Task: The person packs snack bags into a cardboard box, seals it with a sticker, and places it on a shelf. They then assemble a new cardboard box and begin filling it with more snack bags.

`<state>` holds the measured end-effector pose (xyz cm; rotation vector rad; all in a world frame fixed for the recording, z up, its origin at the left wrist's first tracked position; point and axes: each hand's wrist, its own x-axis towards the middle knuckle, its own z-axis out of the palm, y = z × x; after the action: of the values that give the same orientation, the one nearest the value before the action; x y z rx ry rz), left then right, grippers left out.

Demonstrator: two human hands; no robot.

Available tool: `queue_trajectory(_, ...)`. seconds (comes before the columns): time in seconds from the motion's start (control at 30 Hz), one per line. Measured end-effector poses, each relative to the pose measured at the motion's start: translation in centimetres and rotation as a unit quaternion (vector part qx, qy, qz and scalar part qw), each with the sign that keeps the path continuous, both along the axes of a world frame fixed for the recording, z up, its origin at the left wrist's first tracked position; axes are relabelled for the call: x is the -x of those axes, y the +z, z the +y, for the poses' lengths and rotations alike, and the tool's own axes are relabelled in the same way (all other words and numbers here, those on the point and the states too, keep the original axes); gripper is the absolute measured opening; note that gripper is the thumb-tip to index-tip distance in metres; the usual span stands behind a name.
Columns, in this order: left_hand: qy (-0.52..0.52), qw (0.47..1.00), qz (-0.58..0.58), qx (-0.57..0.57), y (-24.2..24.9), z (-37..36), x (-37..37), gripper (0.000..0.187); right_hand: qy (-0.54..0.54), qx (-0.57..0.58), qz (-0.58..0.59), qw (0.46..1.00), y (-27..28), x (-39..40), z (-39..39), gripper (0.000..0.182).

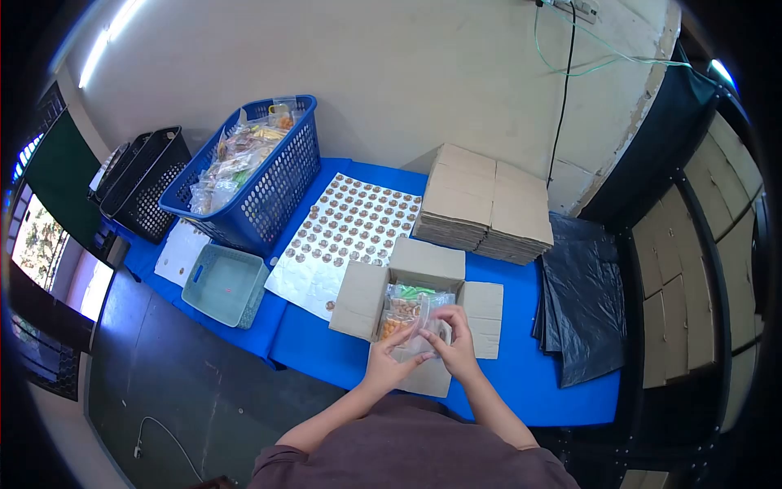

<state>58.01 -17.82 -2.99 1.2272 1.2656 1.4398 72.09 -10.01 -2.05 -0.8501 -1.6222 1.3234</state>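
Observation:
My left hand (388,363) and my right hand (458,349) pinch a clear plastic bag (424,319) between thumbs and fingers, just above an open cardboard box (361,298). What the bag holds is hard to make out. Its flaps folded outward, the box contains several clear packets (398,305), some with orange-brown pieces and one with something bright green. My fingers and the bag hide part of the box's near side.
A sheet of round stickers (346,218) lies behind the box. A blue basket (244,213) heaped with packets and a pale green tray (197,291) stand left. Flattened cartons (490,196) are stacked behind right, beside black plastic bags (582,297). Blue cloth (521,399) covers the table.

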Motion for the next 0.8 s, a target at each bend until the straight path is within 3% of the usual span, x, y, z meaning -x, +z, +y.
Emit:
queue_trajectory(0.07, 0.0, 0.998, 0.055, -0.019, -0.3, 0.1, 1.2, 0.052, -0.051, 0.0, 0.03, 0.998, 0.6, 0.3, 0.1, 0.019)
queue_trajectory(0.13, -0.042, 0.995, 0.062, 0.06, 0.6, 0.1, 2.0, 0.037, -0.007, -0.103, -0.069, 0.992, 1.1, -0.4, 0.4, 0.019)
queue_trajectory(0.27, -0.059, 0.996, 0.034, 0.062, 0.6, 0.1, 2.5, 0.035, 0.053, -0.187, -0.135, 0.972, 2.2, -2.0, 0.9, 0.017)
queue_trajectory(0.37, -0.134, 0.99, -0.035, 0.014, 1.4, 0.3, 2.4, 0.04, 0.089, -0.14, -0.105, 0.98, 2.5, -2.7, 1.0, 0.019)
queue_trajectory(0.43, -0.168, 0.969, -0.173, 0.055, 2.2, -0.4, 1.6, 0.05, 0.077, -0.062, -0.018, 0.995, 2.9, -2.7, 0.6, 0.028)
queue_trajectory(0.47, -0.168, 0.969, -0.173, 0.053, 1.6, -0.8, 1.2, 0.05, 0.077, -0.064, -0.019, 0.995, 3.3, -2.7, 0.2, 0.028)
queue_trajectory(0.53, -0.175, 0.983, -0.056, -0.006, 0.7, -1.6, 0.3, 0.05, 0.046, 0.108, 0.103, 0.988, 4.0, -2.5, -1.2, 0.037)
queue_trajectory(0.57, -0.177, 0.983, -0.057, -0.006, 0.4, -1.6, 0.1, 0.05, 0.044, 0.108, 0.102, 0.988, 3.6, -2.2, -1.4, 0.037)
queue_trajectory(0.63, -0.149, 0.97, -0.114, 0.155, 0.4, -1.3, -0.1, 0.041, 0.022, 0.101, 0.15, 0.983, 2.9, -1.4, -1.6, 0.033)
queue_trajectory(0.67, -0.096, 0.984, -0.121, 0.085, -0.5, -0.9, -0.4, 0.031, 0.02, 0.099, 0.15, 0.983, 3.0, -0.9, -2.0, 0.033)
queue_trajectory(0.8, -0.036, 0.959, -0.252, 0.125, -1.2, -0.6, 0.6, 0.027, 0.047, 0.183, 0.101, 0.977, 2.1, 0.0, -3.2, 0.035)
